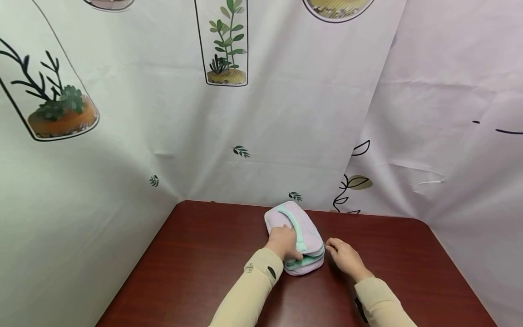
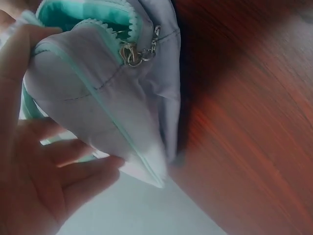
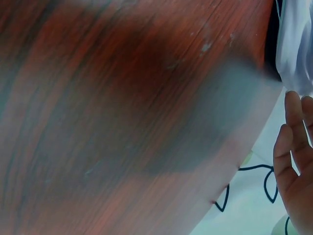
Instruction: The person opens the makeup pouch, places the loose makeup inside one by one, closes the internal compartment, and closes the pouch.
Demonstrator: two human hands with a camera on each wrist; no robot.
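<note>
A lilac zippered pouch (image 1: 300, 227) with mint trim and a mint strap lies on the table near its far edge. Its near end gapes partly open, showing a mint lining (image 2: 83, 12). My left hand (image 1: 283, 241) grips the pouch's upper flap, thumb at the opening and the other fingers against the outer fabric. The metal zipper pull (image 2: 131, 55) hangs loose at the side of the opening, with no finger on it in the left wrist view. Beside the pouch's right side is my right hand (image 1: 346, 258), its fingers fairly straight and the fingertips close to the fabric (image 3: 296, 54); contact is unclear.
The dark red-brown wooden table (image 1: 196, 263) has rounded far corners. Behind it and along the left hangs a pale cloth (image 1: 163, 113) printed with plants in jars and leaves.
</note>
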